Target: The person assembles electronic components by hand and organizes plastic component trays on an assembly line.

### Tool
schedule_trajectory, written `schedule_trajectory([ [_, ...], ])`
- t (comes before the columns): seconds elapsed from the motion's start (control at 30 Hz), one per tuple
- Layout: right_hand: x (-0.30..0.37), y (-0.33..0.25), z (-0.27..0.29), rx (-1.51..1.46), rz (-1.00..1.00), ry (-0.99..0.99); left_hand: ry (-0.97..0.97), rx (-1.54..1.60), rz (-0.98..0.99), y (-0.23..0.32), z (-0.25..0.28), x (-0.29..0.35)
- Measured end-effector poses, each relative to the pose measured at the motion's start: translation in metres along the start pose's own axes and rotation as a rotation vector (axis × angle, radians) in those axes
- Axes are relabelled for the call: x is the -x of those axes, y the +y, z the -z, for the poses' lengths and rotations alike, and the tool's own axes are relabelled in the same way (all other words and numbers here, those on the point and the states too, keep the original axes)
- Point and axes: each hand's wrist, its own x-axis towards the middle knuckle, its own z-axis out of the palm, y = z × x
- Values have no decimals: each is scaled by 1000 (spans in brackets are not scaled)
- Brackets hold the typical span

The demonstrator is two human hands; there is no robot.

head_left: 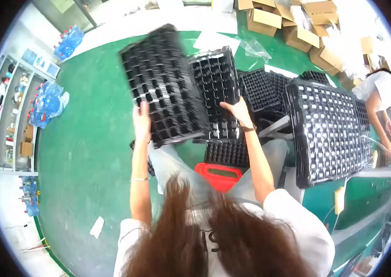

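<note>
In my left hand (143, 123) is a black plastic cell tray (163, 83), gripped by its near left edge with the thumb over the rim. It is raised and tilted, slightly smeared by motion. My right hand (239, 113) grips the right edge of a second black cell tray (214, 81), thumb on its face. The left tray partly covers the second one. Below them, a further black cell tray (227, 153) lies low, close to my knees.
More black trays (262, 90) lie in a heap beyond my right hand. A large stack of trays (329, 134) stands on the bench at right, beside a co-worker (380, 99). A red plastic seat (218, 176) is between my legs. Cardboard boxes (297, 34) fill the far right.
</note>
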Motion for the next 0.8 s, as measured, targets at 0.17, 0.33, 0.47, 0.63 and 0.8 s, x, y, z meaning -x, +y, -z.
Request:
schedule_trajectory([
  [0.17, 33, -14, -14, -371, 130, -291, -133, 155, -41, 16, -37, 87],
  [0.33, 68, -2, -15, -322, 74, -388, -226, 213, 343, -32, -12, 111],
  [0.47, 90, -13, -11, -359, -91, -456, -399, 340, 380, -67, 2, 114],
  [0.63, 45, 10, 3, -581, -628, -467, -409, 390, 499, -72, -19, 80],
  [0.8, -37, 138, 44, -424, -487, 458, -363, 323, 663, -81, -52, 11],
])
